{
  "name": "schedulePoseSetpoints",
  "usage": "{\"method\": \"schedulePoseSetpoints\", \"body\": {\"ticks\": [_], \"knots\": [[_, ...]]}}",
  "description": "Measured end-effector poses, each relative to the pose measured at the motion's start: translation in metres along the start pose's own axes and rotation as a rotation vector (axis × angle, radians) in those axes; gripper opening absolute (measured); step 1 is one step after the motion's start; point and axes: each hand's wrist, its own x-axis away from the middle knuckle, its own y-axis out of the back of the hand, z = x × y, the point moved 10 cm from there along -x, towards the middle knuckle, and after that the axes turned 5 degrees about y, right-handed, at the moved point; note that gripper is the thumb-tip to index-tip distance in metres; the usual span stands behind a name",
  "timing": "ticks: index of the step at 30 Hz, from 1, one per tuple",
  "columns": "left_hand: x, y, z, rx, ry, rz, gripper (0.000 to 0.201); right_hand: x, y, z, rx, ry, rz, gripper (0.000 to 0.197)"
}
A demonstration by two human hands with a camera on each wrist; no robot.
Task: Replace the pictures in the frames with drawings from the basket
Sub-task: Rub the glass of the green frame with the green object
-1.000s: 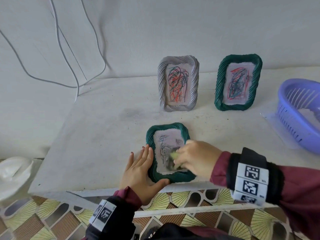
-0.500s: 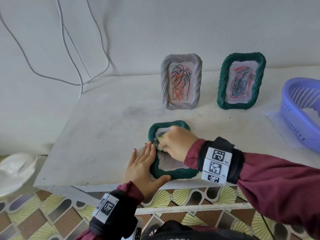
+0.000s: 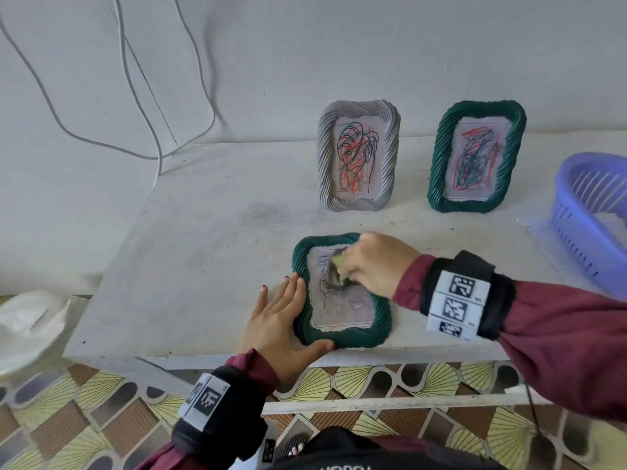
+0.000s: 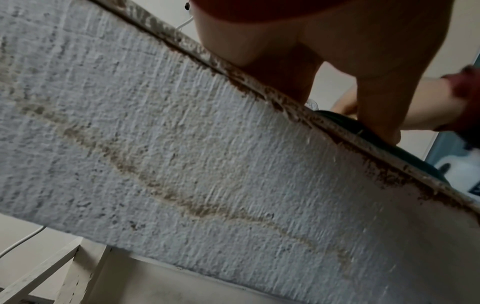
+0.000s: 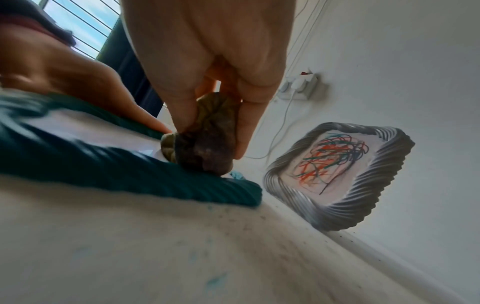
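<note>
From the head view I see my left hand (image 3: 278, 320) flat against the green frame (image 3: 353, 337) lying near the table (image 3: 190, 259) edge. Only my right-wrist view shows my right hand (image 5: 207, 61) pinching a crumpled cloth (image 5: 205, 139).

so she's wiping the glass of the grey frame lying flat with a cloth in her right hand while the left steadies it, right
Not quite: the frame lying flat is green, as the head view shows; the grey frame stands upright at the back. The rest holds: the right hand pinches the cloth on its glass, and the left hand steadies it.
</note>
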Motion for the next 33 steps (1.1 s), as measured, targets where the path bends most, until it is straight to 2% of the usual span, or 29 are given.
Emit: {"method": "schedulePoseSetpoints", "body": {"ticks": [6, 11, 14, 17, 21, 27, 30, 33], "knots": [[0.001, 0.002, -0.002, -0.008, 0.001, -0.011, 0.103, -0.032, 0.015, 0.009, -0.046, 0.009, -0.080, 0.023], [0.001, 0.002, -0.003, -0.016, 0.004, -0.019, 0.106, -0.022, -0.004, 0.028, -0.051, 0.116, 0.064, 0.025], [0.002, 0.002, -0.002, -0.014, 0.015, -0.015, 0.105, -0.003, -0.009, 0.046, -0.052, 0.216, 0.131, 0.025], [0.002, 0.002, -0.001, -0.025, 0.024, -0.009, 0.105, 0.019, -0.018, 0.051, -0.056, 0.250, 0.187, 0.026], [0.001, 0.001, 0.000, -0.012, 0.015, 0.002, 0.110, 0.027, -0.017, 0.033, -0.107, 0.186, 0.190, 0.026], [0.001, 0.002, 0.000, -0.023, 0.006, -0.005, 0.105, -0.002, 0.013, -0.001, -0.085, 0.034, 0.021, 0.025], [0.002, 0.003, -0.002, -0.023, 0.000, -0.007, 0.104, -0.022, 0.020, 0.001, -0.062, 0.025, -0.030, 0.023], [0.001, 0.002, -0.001, -0.008, 0.008, -0.016, 0.108, -0.034, 0.018, 0.013, -0.039, 0.039, -0.021, 0.023]]}}
